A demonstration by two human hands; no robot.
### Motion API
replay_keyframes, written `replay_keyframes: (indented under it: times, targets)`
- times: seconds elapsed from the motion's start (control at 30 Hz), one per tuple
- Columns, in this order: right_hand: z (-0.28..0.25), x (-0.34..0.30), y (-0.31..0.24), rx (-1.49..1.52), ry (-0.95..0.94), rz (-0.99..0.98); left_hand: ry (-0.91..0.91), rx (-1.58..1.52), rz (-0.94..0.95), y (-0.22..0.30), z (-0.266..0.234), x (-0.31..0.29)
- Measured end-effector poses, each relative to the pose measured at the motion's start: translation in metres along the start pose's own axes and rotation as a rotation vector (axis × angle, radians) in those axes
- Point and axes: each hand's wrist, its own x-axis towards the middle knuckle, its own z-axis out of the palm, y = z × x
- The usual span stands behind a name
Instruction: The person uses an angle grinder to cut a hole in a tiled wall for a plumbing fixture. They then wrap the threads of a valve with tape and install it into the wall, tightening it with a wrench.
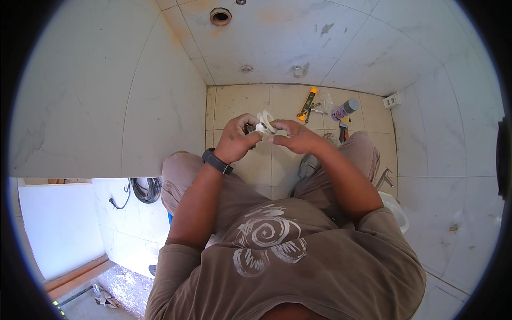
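Note:
Both hands meet in front of me, above the tiled floor [240, 106]. My left hand [234, 140], with a dark watch on its wrist, has its fingers closed round a small metal fitting [248, 129]. White thread seal tape [260, 128] covers the fitting's end, next to the left thumb. A white tape spool [269, 122] stands against that end, pinched by my right hand [296, 137] between thumb and fingers. How far the fitting reaches into the left palm is hidden.
On the floor ahead and right lie a yellow spirit level [309, 101], a metal wrench [313, 110] and a spray can [345, 109]. A pipe opening [220, 17] and a fitting [297, 70] sit in the front wall. At left hangs a coiled black cable [146, 190].

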Motion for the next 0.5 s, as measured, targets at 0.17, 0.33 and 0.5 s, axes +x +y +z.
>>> replay_keyframes:
  times: [0.17, 0.33, 0.5]
  targets:
    - [0.016, -0.005, 0.006, -0.058, 0.078, 0.1, 0.098, -0.038, -0.007, 0.001, -0.001, 0.001]
    - [0.015, -0.028, -0.001, -0.25, 0.108, -0.258, 0.239, 0.148, 0.08, 0.0, -0.002, 0.002]
    - [0.006, -0.048, -0.03, -0.125, 0.066, -0.4, 0.223, 0.279, 0.227, -0.003, -0.003, 0.001]
